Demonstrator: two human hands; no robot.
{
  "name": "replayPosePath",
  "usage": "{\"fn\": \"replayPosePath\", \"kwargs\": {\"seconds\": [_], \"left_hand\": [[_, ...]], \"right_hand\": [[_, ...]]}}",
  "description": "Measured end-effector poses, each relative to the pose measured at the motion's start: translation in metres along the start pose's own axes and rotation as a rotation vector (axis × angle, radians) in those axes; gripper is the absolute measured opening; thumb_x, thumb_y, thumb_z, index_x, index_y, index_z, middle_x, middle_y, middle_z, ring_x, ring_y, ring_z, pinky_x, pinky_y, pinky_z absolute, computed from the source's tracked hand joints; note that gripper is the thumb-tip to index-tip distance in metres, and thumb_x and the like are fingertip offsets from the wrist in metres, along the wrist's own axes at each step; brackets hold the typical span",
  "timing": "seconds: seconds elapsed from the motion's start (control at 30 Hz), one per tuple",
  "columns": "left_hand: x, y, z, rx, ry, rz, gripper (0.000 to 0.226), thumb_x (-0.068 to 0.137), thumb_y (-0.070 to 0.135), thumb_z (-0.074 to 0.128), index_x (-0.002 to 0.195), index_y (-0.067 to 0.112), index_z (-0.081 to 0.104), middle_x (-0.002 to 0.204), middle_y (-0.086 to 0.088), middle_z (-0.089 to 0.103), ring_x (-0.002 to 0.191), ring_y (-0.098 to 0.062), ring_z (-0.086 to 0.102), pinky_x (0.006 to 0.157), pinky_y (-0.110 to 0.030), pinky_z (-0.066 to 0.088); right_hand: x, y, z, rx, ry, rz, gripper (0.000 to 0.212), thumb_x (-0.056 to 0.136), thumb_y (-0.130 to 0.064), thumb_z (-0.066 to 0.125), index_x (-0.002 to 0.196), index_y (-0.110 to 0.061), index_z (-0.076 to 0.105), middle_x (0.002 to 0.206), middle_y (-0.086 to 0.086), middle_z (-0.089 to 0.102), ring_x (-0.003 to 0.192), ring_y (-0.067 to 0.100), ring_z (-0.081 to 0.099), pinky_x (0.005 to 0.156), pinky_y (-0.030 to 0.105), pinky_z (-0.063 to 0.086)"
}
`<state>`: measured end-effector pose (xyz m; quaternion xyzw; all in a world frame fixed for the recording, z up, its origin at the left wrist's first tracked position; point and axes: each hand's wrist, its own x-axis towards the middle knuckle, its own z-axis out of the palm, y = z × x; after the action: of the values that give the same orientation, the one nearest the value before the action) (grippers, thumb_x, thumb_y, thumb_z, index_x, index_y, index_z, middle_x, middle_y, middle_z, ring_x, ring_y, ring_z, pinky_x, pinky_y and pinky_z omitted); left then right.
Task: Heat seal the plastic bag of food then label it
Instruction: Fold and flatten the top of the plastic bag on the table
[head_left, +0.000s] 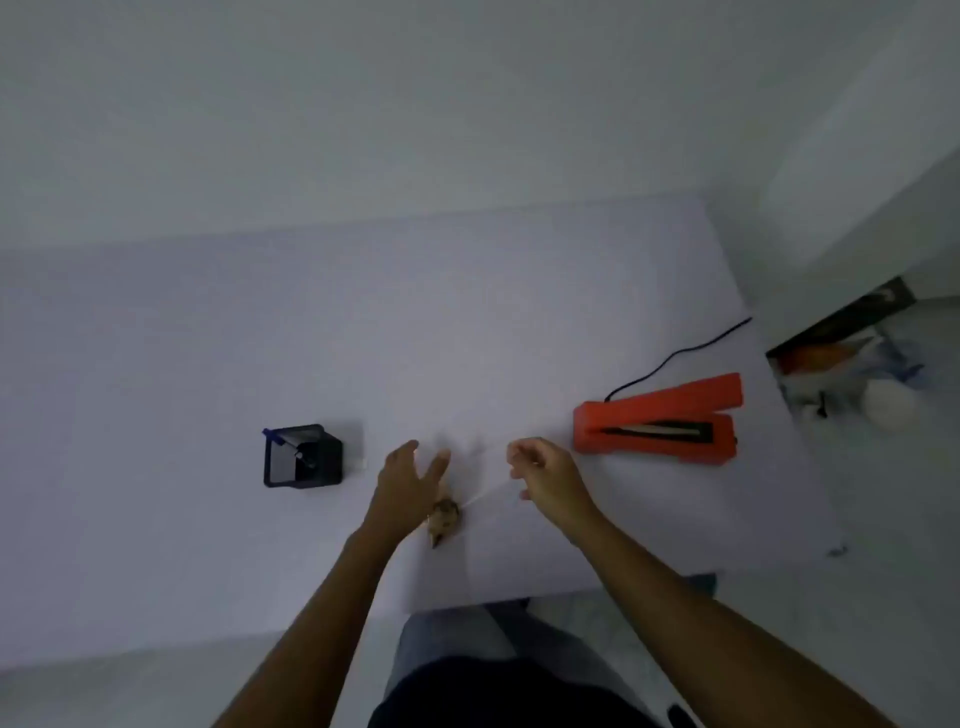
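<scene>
the white bench (208, 364) is the biggest thing here, and all my stuff sits on it. on my right side is the orange heat sealer (657, 421). its lid is up, and its black cord (675, 353) runs off toward the back of the bench. on my left side is a small black box (303, 457) with a bit of blue at one corner. i think it holds the pen or the labels, but it is too blurry to be sure.

between them, right in front of me, is the plastic bag (475, 499). it is so clear i can hardly see it. the brown food (443, 519) is bunched at the end near my left hand (410, 483). that hand is spread wide with straight fingers and seems to rest on the bag by the food. my right hand (543, 467) has curled fingers and seems to pinch the other end of the bag, pulling it tight, but the blur makes it hard to be sure.

i think the bag is light, thin, floppy and slippery. it would be best to hold it by the empty top edge with both hands, keep it flat, and keep the food away from the part i seal.
</scene>
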<state>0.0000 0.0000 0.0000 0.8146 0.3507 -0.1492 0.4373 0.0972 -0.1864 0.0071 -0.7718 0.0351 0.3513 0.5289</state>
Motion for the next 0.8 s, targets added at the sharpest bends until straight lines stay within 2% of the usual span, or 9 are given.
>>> {"fn": "replayPosePath", "kwargs": {"seconds": [0.1,0.17,0.2,0.27,0.33,0.43,0.53,0.7,0.8], "left_hand": [[0.005,-0.017,0.018,0.147,-0.010,-0.005,0.053,0.098,0.042,0.049,0.139,0.009,0.046,0.146,-0.013,0.043,0.134,-0.032,0.041,0.109,-0.045,0.037],[0.009,-0.028,0.027,0.257,-0.075,0.020,0.032,0.097,0.028,0.045,0.122,0.012,0.059,0.131,-0.012,0.052,0.121,-0.035,0.051,0.094,-0.045,0.047],[0.012,-0.033,0.031,0.308,-0.112,0.028,0.034,0.096,0.029,0.040,0.117,0.012,0.061,0.125,-0.011,0.054,0.113,-0.034,0.054,0.088,-0.043,0.048],[0.016,-0.037,0.035,0.375,-0.119,-0.005,0.050,0.090,0.040,0.026,0.124,0.015,0.053,0.124,-0.008,0.054,0.108,-0.030,0.053,0.086,-0.042,0.048],[0.018,-0.038,0.038,0.380,-0.106,-0.029,0.050,0.091,0.041,0.031,0.131,0.017,0.048,0.128,-0.004,0.052,0.112,-0.028,0.050,0.094,-0.044,0.046],[0.011,-0.028,0.036,0.311,-0.169,-0.009,0.047,0.095,0.036,0.045,0.136,0.015,0.050,0.134,-0.005,0.054,0.119,-0.027,0.052,0.101,-0.038,0.044],[0.011,-0.032,0.036,0.217,-0.156,0.047,0.032,0.097,0.018,0.054,0.128,0.014,0.059,0.123,-0.007,0.062,0.107,-0.022,0.059,0.092,-0.027,0.047],[0.006,-0.037,0.030,0.096,-0.091,0.175,0.013,0.092,0.016,0.066,0.101,0.020,0.074,0.099,0.006,0.072,0.083,-0.003,0.063,0.073,-0.008,0.045],[-0.002,-0.040,0.029,0.027,-0.054,0.251,0.012,0.090,0.014,0.069,0.098,0.020,0.076,0.097,0.010,0.073,0.082,-0.002,0.065,0.075,-0.014,0.052]], "right_hand": [[-0.004,0.021,0.009,0.002,0.066,0.217,0.024,0.096,-0.022,0.057,0.090,-0.003,0.070,0.082,0.014,0.072,0.065,0.019,0.066,0.056,0.034,0.055],[-0.011,0.036,0.018,-0.051,-0.035,0.350,0.030,0.095,-0.025,0.057,0.086,-0.001,0.072,0.077,0.014,0.073,0.060,0.021,0.067,0.052,0.029,0.053],[-0.013,0.041,0.021,-0.096,-0.100,0.400,0.031,0.094,-0.027,0.058,0.087,0.001,0.072,0.077,0.014,0.073,0.060,0.021,0.068,0.051,0.028,0.053],[-0.015,0.052,0.028,-0.152,-0.169,0.434,0.031,0.093,-0.027,0.061,0.092,0.003,0.071,0.078,0.014,0.072,0.061,0.021,0.067,0.049,0.026,0.053],[-0.014,0.065,0.036,-0.140,-0.171,0.414,0.029,0.092,-0.026,0.063,0.095,0.002,0.070,0.079,0.015,0.071,0.062,0.021,0.066,0.051,0.027,0.053],[-0.012,0.074,0.040,-0.153,-0.120,0.288,0.016,0.090,-0.021,0.066,0.095,-0.006,0.070,0.075,0.012,0.070,0.056,0.015,0.063,0.048,0.026,0.052],[-0.010,0.079,0.034,-0.201,-0.068,0.172,0.006,0.090,-0.015,0.067,0.090,-0.013,0.072,0.073,0.013,0.072,0.053,0.015,0.062,0.046,0.023,0.052],[-0.010,0.090,0.014,-0.106,-0.038,0.013,0.019,0.090,-0.007,0.069,0.108,-0.006,0.075,0.086,0.012,0.075,0.069,0.018,0.068,0.056,0.019,0.054],[-0.013,0.098,0.005,-0.125,-0.011,-0.122,0.021,0.090,-0.007,0.070,0.111,-0.008,0.074,0.096,0.006,0.077,0.078,0.018,0.071,0.067,0.023,0.059]]}}
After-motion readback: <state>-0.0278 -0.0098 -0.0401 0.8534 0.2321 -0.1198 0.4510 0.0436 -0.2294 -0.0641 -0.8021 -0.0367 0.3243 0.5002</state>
